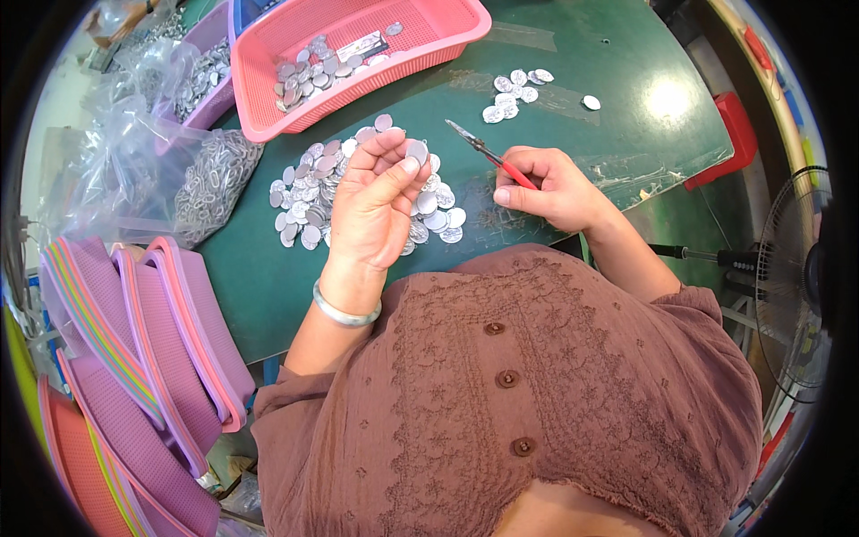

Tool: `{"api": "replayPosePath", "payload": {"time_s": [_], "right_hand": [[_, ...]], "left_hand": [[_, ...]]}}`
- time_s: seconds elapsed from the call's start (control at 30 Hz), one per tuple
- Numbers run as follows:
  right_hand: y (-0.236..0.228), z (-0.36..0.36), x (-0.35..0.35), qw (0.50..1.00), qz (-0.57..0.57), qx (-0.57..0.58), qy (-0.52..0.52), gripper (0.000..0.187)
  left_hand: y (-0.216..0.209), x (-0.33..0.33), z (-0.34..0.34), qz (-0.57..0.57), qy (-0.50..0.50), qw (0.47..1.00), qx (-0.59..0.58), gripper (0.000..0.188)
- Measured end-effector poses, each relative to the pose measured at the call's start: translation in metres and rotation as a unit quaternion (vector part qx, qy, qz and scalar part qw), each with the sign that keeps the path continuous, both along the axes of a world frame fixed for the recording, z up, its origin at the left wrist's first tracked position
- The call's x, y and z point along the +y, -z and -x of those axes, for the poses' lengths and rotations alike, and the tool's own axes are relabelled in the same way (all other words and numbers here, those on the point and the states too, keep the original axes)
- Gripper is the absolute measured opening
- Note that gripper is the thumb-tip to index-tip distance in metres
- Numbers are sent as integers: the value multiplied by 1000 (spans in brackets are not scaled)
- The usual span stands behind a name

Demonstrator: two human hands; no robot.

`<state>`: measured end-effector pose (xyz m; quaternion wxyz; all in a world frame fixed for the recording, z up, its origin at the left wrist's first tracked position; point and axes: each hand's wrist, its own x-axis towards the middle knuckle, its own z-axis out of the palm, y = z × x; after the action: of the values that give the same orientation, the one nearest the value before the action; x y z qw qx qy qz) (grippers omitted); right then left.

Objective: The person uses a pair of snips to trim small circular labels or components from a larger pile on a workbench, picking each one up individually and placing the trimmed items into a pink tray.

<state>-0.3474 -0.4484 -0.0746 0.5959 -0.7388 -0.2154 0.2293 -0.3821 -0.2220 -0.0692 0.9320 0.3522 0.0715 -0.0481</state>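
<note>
Between the thumb and fingers of my left hand (380, 197) is a flat oval metal disc (417, 151), held up above the table. Beneath and around that hand spreads a pile of similar silver oval discs (309, 192), some plain grey, others with a raised pattern. My right hand (559, 190) is closed round the red handles of a pair of pliers (492, 154), whose thin metal jaws point up and left, apart from the disc. A smaller cluster of discs (512, 92) lies farther off on the green table (412, 94), with a single disc (591, 103) to its right.
A pink basket (358, 103) with more discs stands at the back. To the left are a purple basket (210, 45) of metal pieces and a clear bag (219, 183) of metal links. Stacked purple baskets (179, 331) sit at lower left. A fan (792, 277) stands at right.
</note>
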Motion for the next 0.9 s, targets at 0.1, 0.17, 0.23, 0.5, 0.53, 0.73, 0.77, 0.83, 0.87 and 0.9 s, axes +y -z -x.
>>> {"api": "replayPosePath", "payload": {"time_s": [0.1, 0.17, 0.23, 0.5, 0.53, 0.73, 0.77, 0.83, 0.87, 0.9], "right_hand": [[-7, 0, -1, 999, 33, 29, -12, 19], [-3, 0, 1, 1000, 11, 18, 1, 24], [-3, 0, 1, 1000, 10, 22, 3, 24], [2, -5, 0, 997, 17, 71, 10, 17], [1, -4, 1, 997, 13, 71, 13, 17], [5, -4, -1, 996, -15, 80, 29, 20], [6, -4, 0, 997, -23, 69, 34, 23], [8, -4, 1, 997, -29, 58, 36, 26], [8, -5, 1, 997, -27, 59, 34, 26], [8, -5, 0, 997, -26, 61, 32, 26]], "left_hand": [[-5, -4, 1, -62, -33, 997, -4, 28], [-5, -4, 0, -84, -51, 995, -14, 29], [-3, -3, -1, -99, -61, 993, -21, 30], [-33, 39, -47, -211, -196, 947, -142, 25], [-41, 46, -59, -258, -240, 918, -179, 27], [-32, 62, -74, -662, -263, 659, -239, 17], [-29, 49, -63, -652, -195, 702, -209, 15], [-21, 28, -45, -703, -76, 684, -183, 13], [-17, 20, -39, -761, -26, 621, -186, 14], [-15, 13, -33, -803, -1, 567, -184, 17]]}}
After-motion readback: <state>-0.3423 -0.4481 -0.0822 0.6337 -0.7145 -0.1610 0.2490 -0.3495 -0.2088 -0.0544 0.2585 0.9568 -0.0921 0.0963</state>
